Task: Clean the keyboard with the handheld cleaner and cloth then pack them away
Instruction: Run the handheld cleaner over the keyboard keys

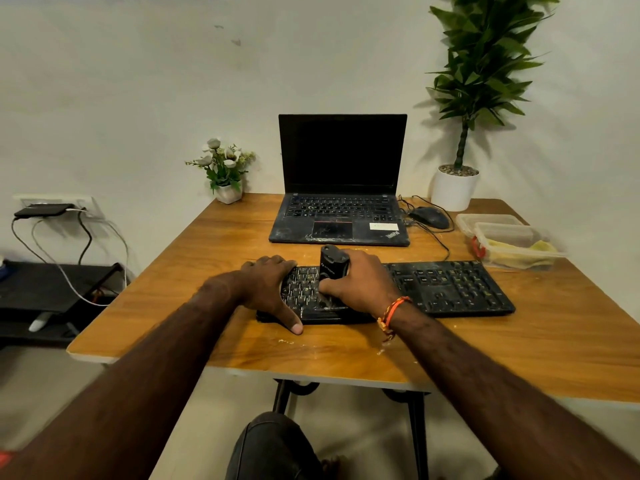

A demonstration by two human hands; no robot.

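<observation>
Black and dusty, the keyboard (446, 289) lies flat across the near middle of the wooden table (214, 237), its long side running left to right. The right hand (363, 284) grips the handheld cleaner (333, 263): the fingers are curled around its dark body and the thumb crosses its front, with the unit standing upright and its lower end on the keys left of the keyboard's centre. The left hand (268, 284) rests on the keyboard's left end; its fingers lie nearly straight and close together over the far edge, and the thumb is spread toward the near edge, its tip on the table.

Pale crumbs are scattered on the table just in front of the keyboard. At the far side stands an open laptop (341, 188) with a dark screen. A wired mouse (429, 216) lies to its right. Two clear plastic containers (502, 237) sit near the right edge; the nearer one holds a yellow cloth (540, 247). A small flower pot (227, 171) occupies the far left corner and a tall potted plant (474, 81) the far right. A plain pale wall (138, 98) stands behind.
</observation>
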